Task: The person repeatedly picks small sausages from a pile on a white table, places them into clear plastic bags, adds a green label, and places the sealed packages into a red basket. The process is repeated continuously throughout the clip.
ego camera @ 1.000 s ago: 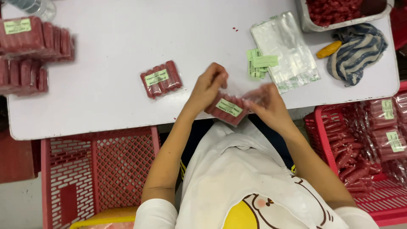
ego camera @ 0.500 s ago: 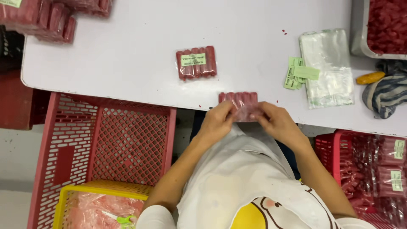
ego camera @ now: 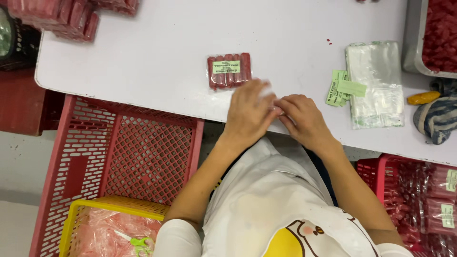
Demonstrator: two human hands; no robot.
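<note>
Item: clear packet (ego camera: pixel 270 97), mostly hidden. Your left hand (ego camera: pixel 248 114) and right hand (ego camera: pixel 301 118) pinch it together at the table (ego camera: pixel 143 62) edge. Labelled sausage pack (ego camera: pixel 229 70) lies at 11 o'clock, likely set aside there.

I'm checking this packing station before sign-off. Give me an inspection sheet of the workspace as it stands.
Surface: white table, a few red crumbs.
Job's things: left hand and right hand meet over a mostly hidden packet at the table edge; sealed sausage pack beside them.
Clutter: green labels, clear bags, striped cloth, metal tray, stacked packs.
Hands: both bare, fingers curled.
Cables: nothing seen.
Surroundings: red crate, yellow crate, crate of packs.
</note>
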